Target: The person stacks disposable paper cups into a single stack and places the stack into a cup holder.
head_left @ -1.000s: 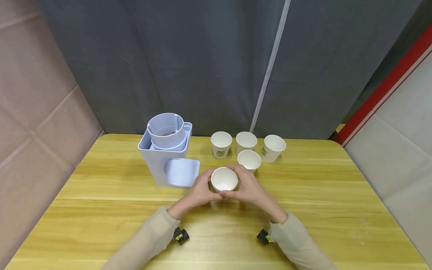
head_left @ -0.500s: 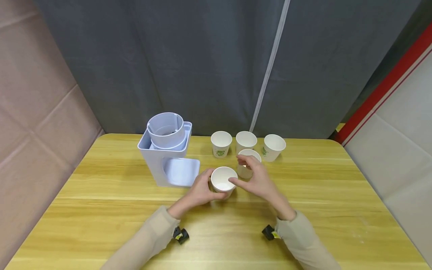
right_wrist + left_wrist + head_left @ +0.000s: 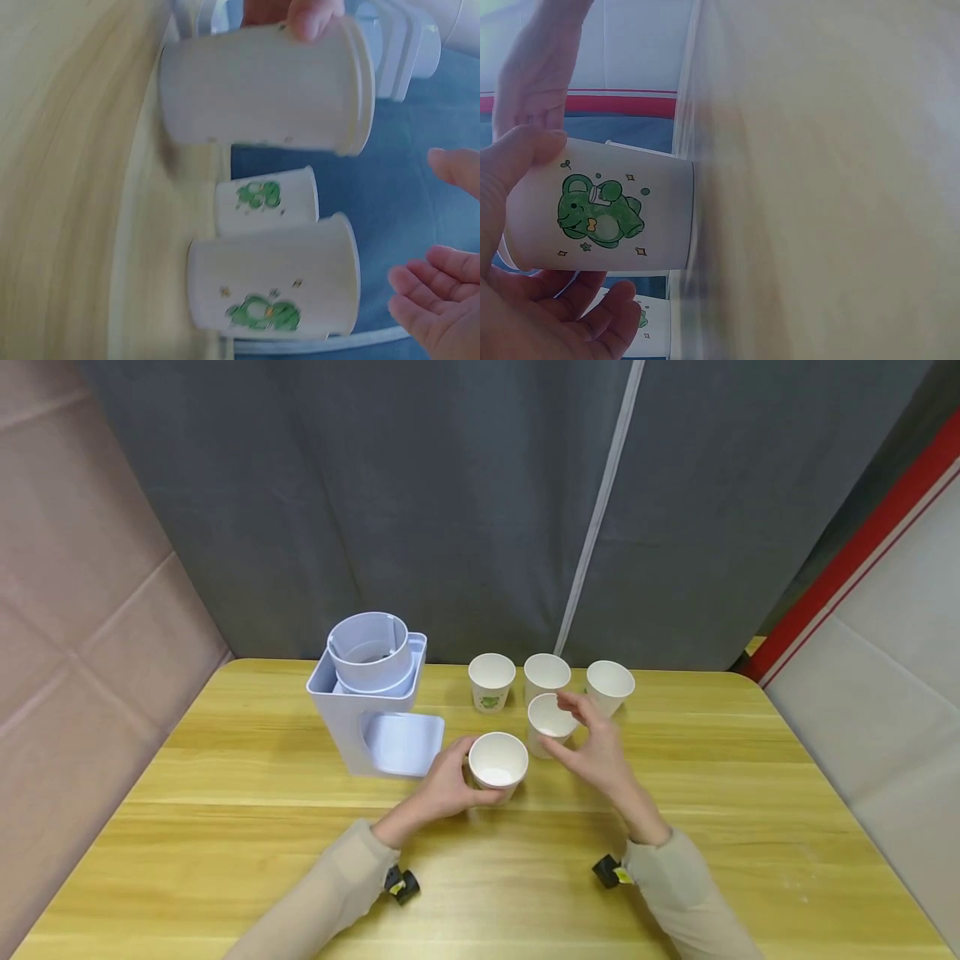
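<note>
My left hand [image 3: 448, 781] grips a white paper cup [image 3: 498, 762] at the table's middle, thumb on the near side. A green cartoon bear [image 3: 600, 214] is printed on the cup's side in the left wrist view. The right wrist view shows a doubled rim [image 3: 360, 86] there, like one cup nested in another. My right hand [image 3: 595, 758] holds nothing; its thumb and fingers are spread above and beside a second paper cup [image 3: 549, 720], apart from that cup's rim in the right wrist view. That cup stands upright, just behind and right of the gripped one.
Behind stand more upright paper cups: one at left [image 3: 492, 683], one in the middle [image 3: 546, 672], one at right [image 3: 609, 683]. A pale lilac plastic device [image 3: 337, 714] with a round top cylinder [image 3: 369, 664] stands left of them. A dark curtain [image 3: 450, 527] hangs behind the table.
My right hand has let go of the gripped cup and moved right and slightly back, over to the second cup. My left hand has stayed on its cup.
</note>
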{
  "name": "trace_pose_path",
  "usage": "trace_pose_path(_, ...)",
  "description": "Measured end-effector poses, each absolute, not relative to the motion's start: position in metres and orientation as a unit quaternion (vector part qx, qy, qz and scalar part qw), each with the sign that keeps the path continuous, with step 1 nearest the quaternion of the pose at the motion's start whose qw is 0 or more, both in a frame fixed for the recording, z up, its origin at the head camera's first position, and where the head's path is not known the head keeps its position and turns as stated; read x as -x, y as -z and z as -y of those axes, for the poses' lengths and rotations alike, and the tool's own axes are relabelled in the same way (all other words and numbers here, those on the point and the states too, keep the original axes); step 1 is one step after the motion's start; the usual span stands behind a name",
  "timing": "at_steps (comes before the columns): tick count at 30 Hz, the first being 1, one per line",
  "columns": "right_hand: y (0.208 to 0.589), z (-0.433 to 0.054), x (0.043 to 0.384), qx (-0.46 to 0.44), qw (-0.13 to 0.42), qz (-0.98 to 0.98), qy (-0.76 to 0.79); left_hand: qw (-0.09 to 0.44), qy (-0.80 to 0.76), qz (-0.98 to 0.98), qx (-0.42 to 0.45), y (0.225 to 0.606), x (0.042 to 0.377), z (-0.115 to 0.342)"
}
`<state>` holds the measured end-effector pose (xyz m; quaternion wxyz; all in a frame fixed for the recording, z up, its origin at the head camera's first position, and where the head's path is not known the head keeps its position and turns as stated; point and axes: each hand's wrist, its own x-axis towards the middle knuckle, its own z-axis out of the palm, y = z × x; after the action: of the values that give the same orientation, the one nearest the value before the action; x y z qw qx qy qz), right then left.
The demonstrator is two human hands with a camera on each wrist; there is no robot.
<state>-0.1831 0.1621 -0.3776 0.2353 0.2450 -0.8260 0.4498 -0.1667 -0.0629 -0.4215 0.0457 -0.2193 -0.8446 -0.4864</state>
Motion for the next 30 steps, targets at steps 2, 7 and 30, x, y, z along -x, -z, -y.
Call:
trace_pose_path(2,0.38,-0.166,0.186,-0.234,0.247,0.827,-0.448,0.046,0.485,0.845,0.22,0.422,0.167,0.063)
trace_pose_path(7,0.385,-0.173,0.19,-0.207,0.258,0.833,-0.443,0.043,0.486,0.845,0.218,0.422,0.167,0.063)
trace_pose_path(30,0.406,-0.183,0.205,-0.144,0.165,0.882,-0.418,0.043,0.485,0.845,0.222,0.422,0.168,0.063)
